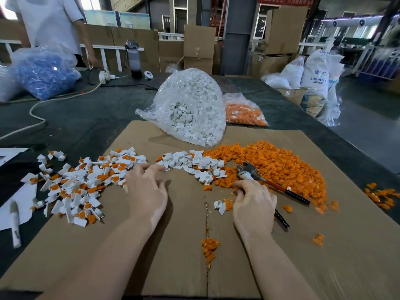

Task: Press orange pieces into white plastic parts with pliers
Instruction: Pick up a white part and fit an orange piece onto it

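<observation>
Left hand: the person's left hand [145, 187] lies palm down on the flat brown cardboard sheet [177, 245], fingers spread and relaxed, gripping nothing; its fingertips reach the near edge of the finished pile
Right hand: the right hand [253, 202] is curled round the dark handles of the metal pliers [268, 182], holding them low over the cardboard
Pliers: the head points up and left, with a small white piece at the tip; the two black-sleeved handles spread apart behind the right hand; whether the jaws are pressed together cannot be told
Loose orange plastic pieces: a wide heap [279, 163] on the right part of the cardboard, just beyond the pliers; a smaller clump [210, 247] sits near the cardboard's centre seam between the forearms
Unfilled white plastic parts: a scatter [190, 163] at the middle of the cardboard, touching the left edge of the orange heap
Finished pile: white parts with orange inserts [82, 185] spread over the cardboard's left side and onto the dark table cover [82, 118]
Clear plastic bag of white parts: stands [190, 107] at the far edge of the cardboard, mouth open toward the camera
Clear bag of orange pieces: lies [244, 111] just behind and right of the white bag
Marker pen: a grey marker [15, 224] rests on white paper at the left edge
</observation>
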### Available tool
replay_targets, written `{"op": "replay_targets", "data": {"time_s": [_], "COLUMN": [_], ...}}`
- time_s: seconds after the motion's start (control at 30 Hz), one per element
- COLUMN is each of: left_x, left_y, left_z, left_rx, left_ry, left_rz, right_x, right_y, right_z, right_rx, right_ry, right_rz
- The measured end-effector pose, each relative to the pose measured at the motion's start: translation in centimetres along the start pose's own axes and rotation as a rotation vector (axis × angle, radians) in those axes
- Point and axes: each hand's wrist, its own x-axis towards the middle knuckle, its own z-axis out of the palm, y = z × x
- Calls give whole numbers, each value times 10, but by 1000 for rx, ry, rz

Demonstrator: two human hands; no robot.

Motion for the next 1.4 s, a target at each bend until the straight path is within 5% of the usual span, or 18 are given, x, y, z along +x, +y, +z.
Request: {"op": "replay_targets", "data": {"time_s": [0.2, 0.47, 0.87, 1.03, 1.4], "left_x": [-9, -5, -9, -18, -30], "left_y": [24, 41, 42, 39, 37], "left_z": [23, 44, 34, 26, 22], "left_rx": [-103, 162, -233, -451, -536], "left_ry": [-243, -429, -310, -388, -440], "left_rz": [143, 229, 89, -22, 27], "right_x": [-5, -6, -2, -2, -1], "right_y": [-6, -3, -3, -4, 0], "right_z": [-5, 1, 3, 0, -3], "right_rx": [76, -28, 30, 149, 399], "right_ry": [-20, -161, -196, -184, -120], "right_rz": [-54, -141, -252, -234, -87]}}
